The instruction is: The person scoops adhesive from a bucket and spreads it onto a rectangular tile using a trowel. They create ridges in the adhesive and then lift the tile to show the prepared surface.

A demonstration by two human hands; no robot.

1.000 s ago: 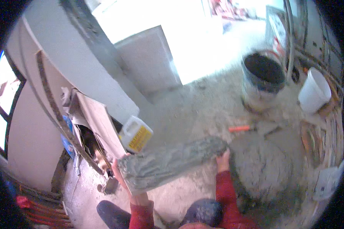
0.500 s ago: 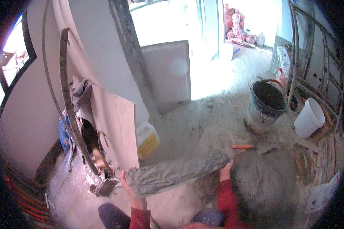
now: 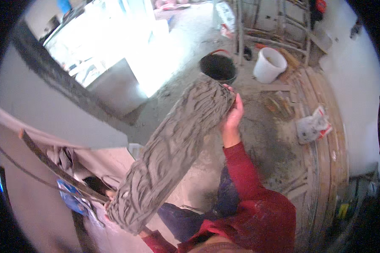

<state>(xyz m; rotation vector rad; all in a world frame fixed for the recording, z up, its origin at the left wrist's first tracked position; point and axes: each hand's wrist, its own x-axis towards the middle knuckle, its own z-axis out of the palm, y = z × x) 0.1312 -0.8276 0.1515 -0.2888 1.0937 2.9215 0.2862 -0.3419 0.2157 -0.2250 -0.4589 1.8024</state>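
A long narrow slab (image 3: 169, 152), thickly coated with wet grey mortar in ridged strokes, is tilted across the middle of the view, its far end up and to the right. At that far end my right hand (image 3: 233, 119) grips the edge, fingers curled beneath. My left hand (image 3: 145, 232) holds the near lower-left end and is mostly hidden under the slab. The slab's underside does not show. Behind its far end stands a dark bucket (image 3: 218, 66) with a red-orange handle, partly covered.
A white bucket (image 3: 269, 65) stands beside a metal ladder frame (image 3: 278, 36). Wooden boards (image 3: 318, 168) lie along the right wall, with a white bag (image 3: 313, 126) on them. At left are a pale panel (image 3: 107, 162), a curved strip (image 3: 55, 164) and a wall corner (image 3: 67, 114).
The slab has swung from nearly level to a steep diagonal and appears closer, its right-hand end raised. My view has turned rightward; both hands still hold the slab.
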